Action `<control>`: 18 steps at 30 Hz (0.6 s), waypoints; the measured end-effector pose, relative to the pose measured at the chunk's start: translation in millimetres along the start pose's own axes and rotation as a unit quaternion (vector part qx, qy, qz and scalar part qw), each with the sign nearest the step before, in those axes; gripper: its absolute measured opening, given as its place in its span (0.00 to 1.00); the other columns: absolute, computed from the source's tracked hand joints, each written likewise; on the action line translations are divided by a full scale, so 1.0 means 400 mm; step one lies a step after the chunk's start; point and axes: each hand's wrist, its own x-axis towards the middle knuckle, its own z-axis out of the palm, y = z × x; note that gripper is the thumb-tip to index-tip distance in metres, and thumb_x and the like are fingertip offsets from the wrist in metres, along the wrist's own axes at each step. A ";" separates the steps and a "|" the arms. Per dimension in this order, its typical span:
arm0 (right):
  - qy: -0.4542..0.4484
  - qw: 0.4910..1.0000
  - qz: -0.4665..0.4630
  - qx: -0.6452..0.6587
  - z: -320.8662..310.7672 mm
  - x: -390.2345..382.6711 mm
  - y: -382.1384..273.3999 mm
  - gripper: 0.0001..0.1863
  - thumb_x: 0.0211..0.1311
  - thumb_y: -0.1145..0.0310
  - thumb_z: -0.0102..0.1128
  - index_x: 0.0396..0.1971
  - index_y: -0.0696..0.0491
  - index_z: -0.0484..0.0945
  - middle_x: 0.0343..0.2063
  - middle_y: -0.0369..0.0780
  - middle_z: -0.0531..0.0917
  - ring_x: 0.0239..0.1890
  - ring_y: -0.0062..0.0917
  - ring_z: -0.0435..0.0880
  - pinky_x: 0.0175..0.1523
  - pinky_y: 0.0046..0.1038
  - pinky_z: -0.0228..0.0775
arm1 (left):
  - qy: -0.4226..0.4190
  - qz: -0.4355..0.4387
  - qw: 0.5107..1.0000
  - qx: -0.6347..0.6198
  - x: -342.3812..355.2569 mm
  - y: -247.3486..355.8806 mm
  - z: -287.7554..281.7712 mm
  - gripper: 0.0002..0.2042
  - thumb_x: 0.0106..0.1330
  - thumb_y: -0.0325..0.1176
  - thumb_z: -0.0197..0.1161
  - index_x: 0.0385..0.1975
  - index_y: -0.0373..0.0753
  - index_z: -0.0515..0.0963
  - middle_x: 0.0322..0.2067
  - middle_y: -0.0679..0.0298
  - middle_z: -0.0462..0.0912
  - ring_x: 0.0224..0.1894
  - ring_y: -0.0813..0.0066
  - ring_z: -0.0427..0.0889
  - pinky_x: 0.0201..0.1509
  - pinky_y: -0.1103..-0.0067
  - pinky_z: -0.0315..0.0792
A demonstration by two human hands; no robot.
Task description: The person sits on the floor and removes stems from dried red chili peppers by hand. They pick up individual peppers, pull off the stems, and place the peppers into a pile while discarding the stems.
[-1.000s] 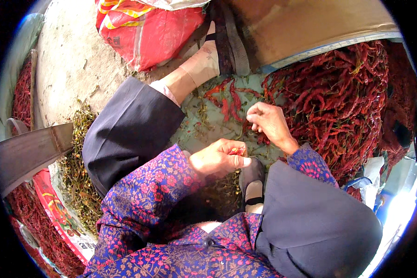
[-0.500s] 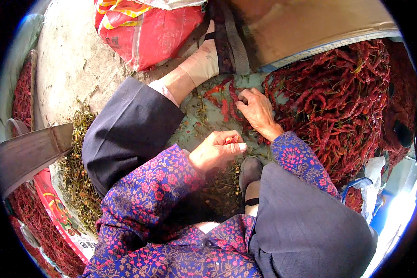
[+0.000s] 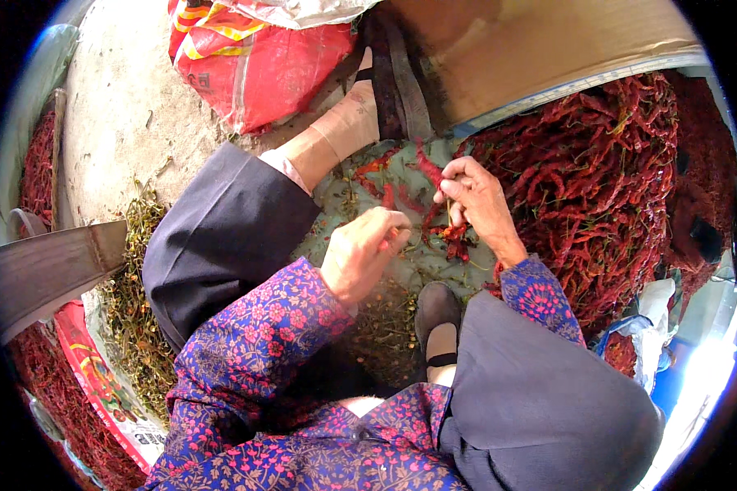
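Observation:
My right hand pinches a dried red chili pepper between thumb and fingertips, its tip pointing away from me. To the left and a little nearer, my left hand is curled closed, back of the hand up, and a bit of red chili shows between its fingers. Below the right hand lie some loose red chilies on the pale green sheet. Other red chilies rest beyond my hands, near my outstretched foot. A large heap of dried red chilies rises just right of my right hand.
A red sack stands at the far side, with a cardboard sheet to its right. Greenish-brown stems are piled left of my leg. A grey curved band and more chilies lie at the left.
My right hand has lifted and drawn back slightly to the right, now with a chili in its fingers. The left hand has turned over, its back now facing up.

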 end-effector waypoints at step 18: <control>-0.173 0.964 0.107 -0.170 0.022 -0.136 -0.010 0.06 0.51 0.70 0.56 0.21 0.57 0.75 0.14 0.35 0.75 0.21 0.15 0.74 0.26 0.22 0.64 | -0.132 0.100 0.976 0.144 -0.030 -0.048 0.055 0.16 0.48 0.23 0.55 0.40 0.34 0.68 0.28 0.58 0.70 0.33 0.61 0.71 0.35 0.72 0.69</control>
